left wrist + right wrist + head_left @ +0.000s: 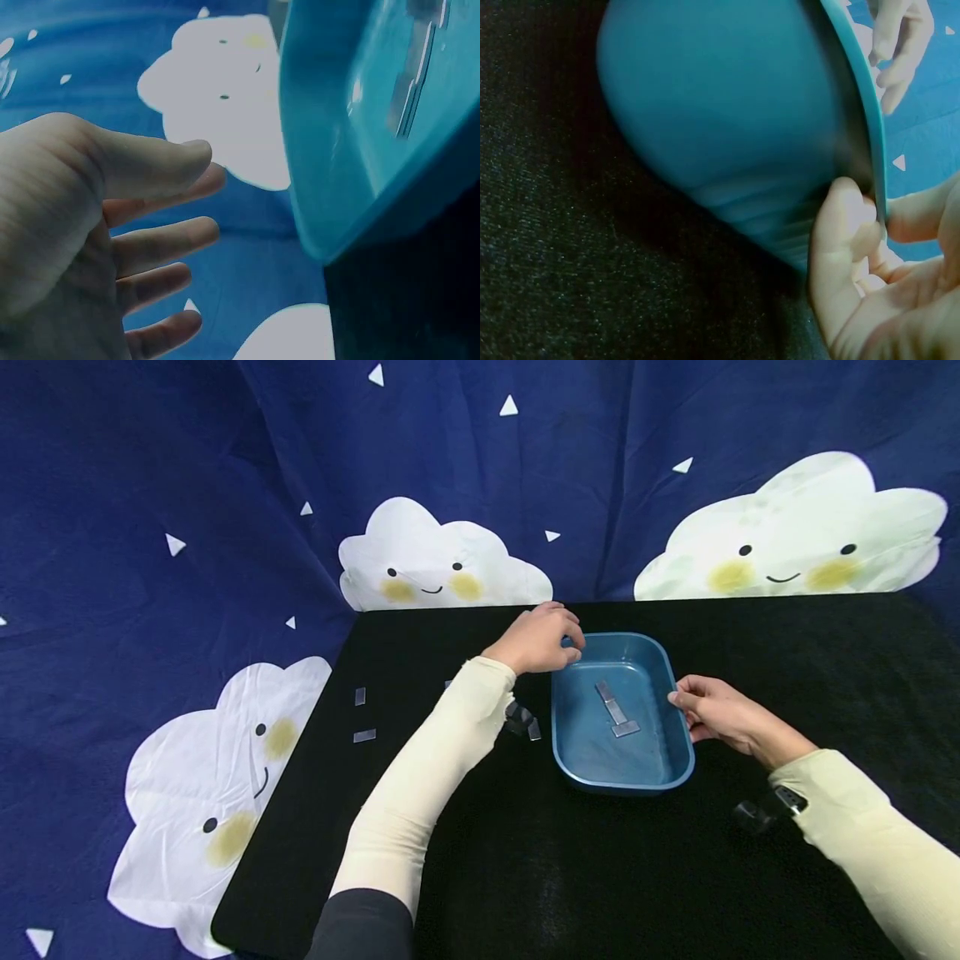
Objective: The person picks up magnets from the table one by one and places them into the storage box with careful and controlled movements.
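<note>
A blue plastic bin (652, 760) has several small flat grey rectangular pieces (617, 712) inside, overlapping in a line on its floor. My right hand (716, 714) pinches the bin's right rim, thumb on one side and curled fingers beneath the lip, as the right wrist view also shows. By the far left corner hovers my left hand (542, 639). In the left wrist view its fingers (165, 244) are loosely bent, hold nothing and stand apart from the bin wall (315, 150).
Loose flat pieces lie on the black table (540, 877): one (360, 696) and another (364, 736) at the left, one (535, 729) beside the bin, another partly behind my left sleeve (427, 777). A blue curtain (225, 443) with white clouds hangs behind.
</note>
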Available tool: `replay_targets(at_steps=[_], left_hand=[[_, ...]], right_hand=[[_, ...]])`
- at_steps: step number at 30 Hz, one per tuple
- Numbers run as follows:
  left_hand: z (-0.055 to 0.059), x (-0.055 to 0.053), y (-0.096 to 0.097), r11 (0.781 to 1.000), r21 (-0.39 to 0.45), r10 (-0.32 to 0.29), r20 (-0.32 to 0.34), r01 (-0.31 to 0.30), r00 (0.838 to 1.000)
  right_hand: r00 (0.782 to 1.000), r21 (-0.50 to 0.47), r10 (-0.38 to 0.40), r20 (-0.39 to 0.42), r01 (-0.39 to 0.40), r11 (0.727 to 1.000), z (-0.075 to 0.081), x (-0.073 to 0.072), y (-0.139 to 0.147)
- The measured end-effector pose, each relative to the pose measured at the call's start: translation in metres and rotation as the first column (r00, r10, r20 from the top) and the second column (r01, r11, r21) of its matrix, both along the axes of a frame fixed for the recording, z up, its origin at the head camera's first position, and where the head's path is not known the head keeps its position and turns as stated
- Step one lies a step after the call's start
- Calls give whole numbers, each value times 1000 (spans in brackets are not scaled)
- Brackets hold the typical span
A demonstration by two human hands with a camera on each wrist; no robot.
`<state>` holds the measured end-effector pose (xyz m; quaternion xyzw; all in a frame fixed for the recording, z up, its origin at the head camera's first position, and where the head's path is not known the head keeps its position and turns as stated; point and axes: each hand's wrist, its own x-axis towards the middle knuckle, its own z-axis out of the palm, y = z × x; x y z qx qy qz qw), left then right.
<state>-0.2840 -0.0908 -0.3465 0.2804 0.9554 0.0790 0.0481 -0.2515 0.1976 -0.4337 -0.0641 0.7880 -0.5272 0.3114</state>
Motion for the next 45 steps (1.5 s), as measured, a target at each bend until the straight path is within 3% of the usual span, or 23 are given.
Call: replay_targets(at_steps=[6,11,15,20,25,31,39,45], left_hand=[[10,-3,-29,996,87,26,-37,-23,999],[7,-4,-47,994,98,58,-50,-53,997],[-5,0,-59,992,75,108,-37,-106,993],[-32,9,-70,991,32,131,15,-131,991],[-56,17,-74,997,19,79,63,-80,995],[-74,18,-69,1000,-7,-26,59,27,998],[-89,19,-65,993,-38,-106,118,112,987],[-94,21,-68,990,-42,-124,149,131,981]], right_hand=[[1000,-1,0,-6,0,1000,0,0,0],[1000,-2,-2,-25,2,1000,-1,0,0],[1000,-7,-6,-20,6,1000,-2,0,0],[1000,-12,-8,-10,7,1000,-3,-1,0],[1000,2,-10,-9,10,1000,-1,-2,0],[1000,-1,-4,-4,4,1000,0,-1,1],[1000,-7,2,-7,-2,1000,-1,0,2],[1000,-6,0,2,0,1000,0,1,1]])
